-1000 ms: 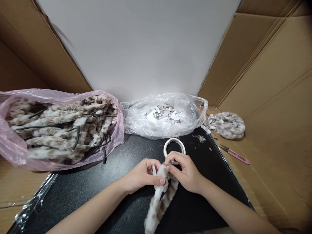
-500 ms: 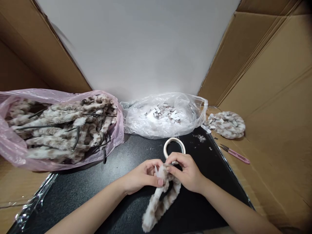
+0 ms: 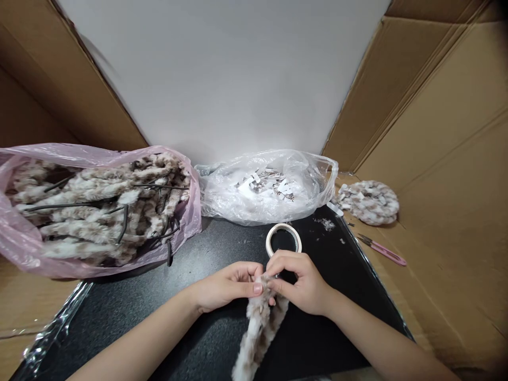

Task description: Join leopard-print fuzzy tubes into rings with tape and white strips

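A loop of white and brown furry fabric, a plush headband by its look (image 3: pixel 254 328), hangs from both hands over the black tabletop (image 3: pixel 166 317). My left hand (image 3: pixel 230 286) pinches its upper end between thumb and fingers. Close against it, my right hand (image 3: pixel 299 280) is closed on the same end from the right. The fur and fingertips hide what lies between them. Just behind the right hand lies a roll of cream tape (image 3: pixel 273 244), partly covered by the fingers.
A pink plastic bag (image 3: pixel 194 211) of furry strips with dark cords lies left. A clear bag (image 3: pixel 226 206) holds white-backed labels or scraps. At right are a furry bundle (image 3: pixel 373 203) and pink-handled thread snips (image 3: pixel 387 254). Cardboard walls (image 3: pixel 448 132) stand at the sides.
The furry loop has turned and narrowed, its two sides now closer together. The white flap by my left thumb no longer shows. Both hands stay at the loop's upper end.
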### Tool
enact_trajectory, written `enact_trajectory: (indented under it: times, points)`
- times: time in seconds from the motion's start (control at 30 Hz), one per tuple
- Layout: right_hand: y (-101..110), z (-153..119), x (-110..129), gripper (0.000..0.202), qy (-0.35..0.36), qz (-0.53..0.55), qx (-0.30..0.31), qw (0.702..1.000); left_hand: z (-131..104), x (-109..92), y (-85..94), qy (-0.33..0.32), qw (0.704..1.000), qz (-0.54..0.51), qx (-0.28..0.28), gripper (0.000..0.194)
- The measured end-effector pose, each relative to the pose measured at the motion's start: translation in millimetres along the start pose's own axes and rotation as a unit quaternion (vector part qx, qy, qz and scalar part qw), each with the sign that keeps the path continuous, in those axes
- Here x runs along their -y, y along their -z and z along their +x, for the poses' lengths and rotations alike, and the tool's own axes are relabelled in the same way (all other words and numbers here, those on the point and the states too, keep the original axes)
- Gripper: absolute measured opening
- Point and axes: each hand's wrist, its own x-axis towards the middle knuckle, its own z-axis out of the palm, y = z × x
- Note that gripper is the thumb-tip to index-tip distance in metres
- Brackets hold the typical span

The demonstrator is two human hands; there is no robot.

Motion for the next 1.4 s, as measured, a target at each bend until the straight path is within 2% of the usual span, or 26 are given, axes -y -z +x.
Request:
enact_trajectory:
  times: [0.17,0.3,0.37,0.47,0.53,0.6,0.77,0.83,0.93,1.0,1.07,1.17,1.27,1.33,1.4]
  points:
    - [0.9,1.6,1.1,0.004,-0.012,0.020,0.020,1.000,-4.1,-6.0,1.3,-0.018,0.999,0.037,-0.003,0.036]
    - [0.3,2.5,0.3,0.006,-0.019,0.019,0.028,0.999,-10.7,-15.1,-0.7,-0.029,0.990,0.135,-0.007,0.029]
    - [0.1,2.3,-0.3,0.007,-0.023,0.014,0.032,0.999,-14.7,-20.2,-1.4,-0.048,0.975,0.217,-0.025,0.026]
    - [-0.5,1.5,-1.8,0.008,-0.028,0.004,0.035,0.999,-20.4,-26.4,-1.1,-0.063,0.931,0.354,-0.063,0.022]
    - [-1.9,0.8,-3.4,0.009,-0.030,-0.008,0.036,0.999,-22.6,-29.3,-0.9,-0.057,0.906,0.414,-0.074,0.019]
    - [-4.0,-0.1,-5.0,0.009,-0.026,-0.018,0.033,0.999,-23.1,-31.4,-1.2,-0.054,0.893,0.443,-0.063,0.014]
    - [1.7,1.2,-6.8,0.011,-0.011,-0.060,0.054,0.997,-20.6,-34.8,-1.8,-0.053,0.909,0.414,-0.003,0.019]
    - [13.1,3.9,-7.2,0.014,-0.024,-0.138,0.070,0.988,-20.3,-35.3,-0.5,-0.042,0.922,0.384,0.008,0.021]
    - [32.9,7.8,-9.7,0.017,-0.085,-0.286,0.083,0.951,-21.3,-36.0,2.0,-0.025,0.946,0.324,0.003,0.030]
    - [41.6,8.9,-11.9,0.021,-0.121,-0.342,0.102,0.926,-22.6,-37.3,3.3,-0.023,0.951,0.307,-0.020,0.037]
    - [44.9,8.9,-12.8,0.020,-0.136,-0.354,0.130,0.916,-23.7,-39.6,4.5,-0.025,0.946,0.320,-0.047,0.041]
    - [44.8,8.9,-10.2,0.011,-0.142,-0.338,0.154,0.917,-24.5,-43.0,7.7,-0.048,0.935,0.336,-0.101,0.039]
    - [47.0,10.2,-4.6,0.007,-0.158,-0.313,0.128,0.928,-23.4,-43.8,13.0,-0.086,0.917,0.342,-0.187,0.026]
    - [50.2,11.5,-1.0,0.010,-0.181,-0.284,0.098,0.936,-22.0,-42.4,16.7,-0.109,0.877,0.383,-0.267,0.022]
    - [52.8,12.3,1.6,0.016,-0.197,-0.236,0.074,0.949,-20.4,-40.0,19.3,-0.131,0.804,0.465,-0.346,0.023]
